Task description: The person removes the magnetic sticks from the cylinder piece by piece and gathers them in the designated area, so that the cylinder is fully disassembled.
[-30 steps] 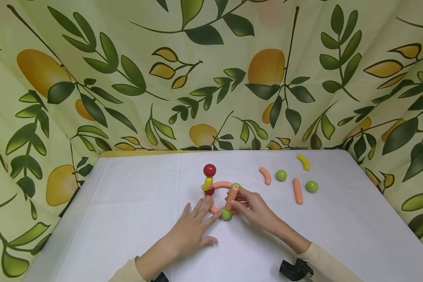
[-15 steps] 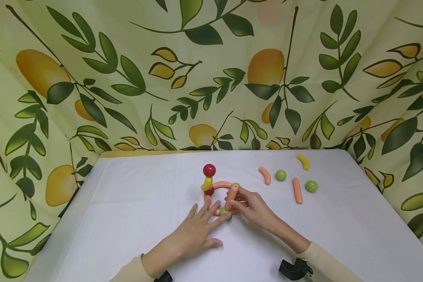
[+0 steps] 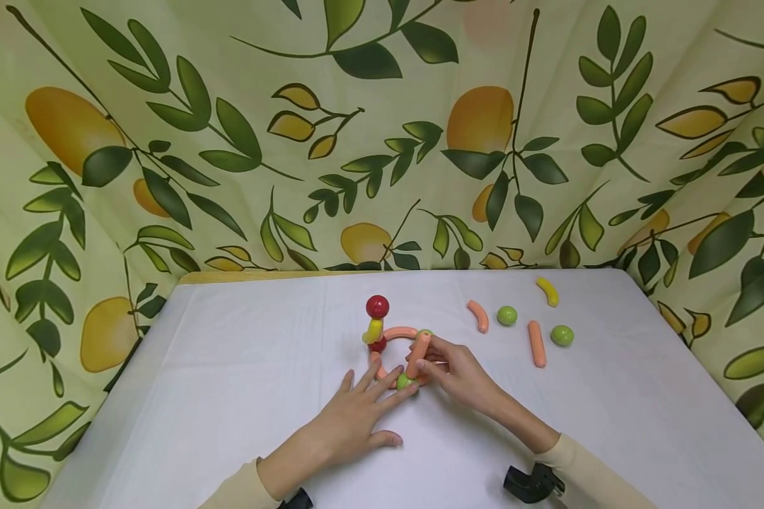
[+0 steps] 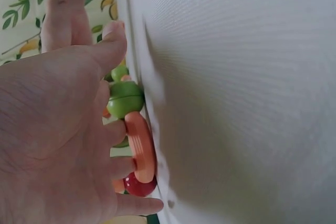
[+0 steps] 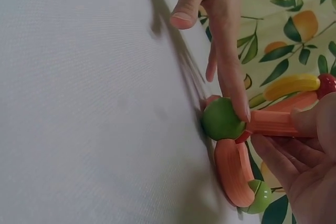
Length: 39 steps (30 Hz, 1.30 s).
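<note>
My right hand (image 3: pixel 461 372) pinches a straight orange stick (image 3: pixel 419 353) between thumb and fingers. Its lower end meets a green ball (image 5: pixel 223 119) at the near side of a small ring on the table. The left hand (image 3: pixel 356 416) is spread, one straight finger touching that green ball and others over the ring's left side. Curved orange sticks (image 4: pixel 139 148) join green and red balls in the ring. At its far left a yellow curved piece (image 3: pixel 373 331) stands on a red ball (image 3: pixel 378 344), topped by another red ball (image 3: pixel 377 306). Fingers partly cover the ring's near side.
To the right lie a curved orange stick (image 3: pixel 478 316), a straight orange stick (image 3: pixel 537 344), two green balls (image 3: pixel 506 315) and a yellow curved piece (image 3: pixel 548 291). A leaf-patterned curtain (image 3: pixel 261 141) hangs behind the white-covered table (image 3: pixel 242 332).
The left hand has shifted slightly right, and its finger has come onto the near green ball. The right hand has kept holding the orange stick in nearly the same place.
</note>
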Each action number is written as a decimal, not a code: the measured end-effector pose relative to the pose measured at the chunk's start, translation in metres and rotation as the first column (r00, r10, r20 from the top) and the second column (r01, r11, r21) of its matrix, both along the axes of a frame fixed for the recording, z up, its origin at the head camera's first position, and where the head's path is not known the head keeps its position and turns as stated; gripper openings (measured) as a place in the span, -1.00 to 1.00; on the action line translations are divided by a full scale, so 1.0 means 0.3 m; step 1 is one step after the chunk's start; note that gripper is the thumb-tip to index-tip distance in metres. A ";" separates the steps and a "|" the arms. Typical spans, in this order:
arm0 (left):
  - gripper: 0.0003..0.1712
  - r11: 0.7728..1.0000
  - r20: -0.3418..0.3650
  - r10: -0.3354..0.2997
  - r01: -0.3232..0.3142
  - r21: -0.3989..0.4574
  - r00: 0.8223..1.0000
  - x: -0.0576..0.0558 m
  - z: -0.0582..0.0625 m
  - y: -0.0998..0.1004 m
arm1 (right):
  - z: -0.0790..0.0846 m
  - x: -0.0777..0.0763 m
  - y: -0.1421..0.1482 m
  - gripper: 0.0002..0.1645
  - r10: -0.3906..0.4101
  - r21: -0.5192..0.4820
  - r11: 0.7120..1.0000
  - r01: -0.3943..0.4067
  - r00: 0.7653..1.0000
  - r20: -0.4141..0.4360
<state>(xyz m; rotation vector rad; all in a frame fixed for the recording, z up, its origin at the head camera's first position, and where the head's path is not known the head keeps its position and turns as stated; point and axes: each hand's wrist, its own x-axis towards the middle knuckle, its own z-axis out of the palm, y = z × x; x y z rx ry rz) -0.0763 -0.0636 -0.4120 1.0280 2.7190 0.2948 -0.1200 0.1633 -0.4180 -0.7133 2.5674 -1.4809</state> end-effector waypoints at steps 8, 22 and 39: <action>-0.11 1.000 -0.007 -0.002 0.002 -0.002 1.000 0.004 0.005 0.000 | -0.010 -0.017 0.017 -0.45 -0.006 -0.083 0.996 0.019 0.989 0.148; -0.11 1.000 -0.005 0.004 -0.004 -0.004 1.000 0.010 0.002 -0.005 | -0.031 -0.045 0.023 -0.46 0.000 -0.212 0.972 0.101 0.903 0.430; -0.10 1.000 -0.017 0.003 -0.003 0.003 1.000 0.002 -0.001 -0.002 | 0.074 -0.077 0.139 -0.37 -0.068 -0.253 0.954 0.161 0.938 0.340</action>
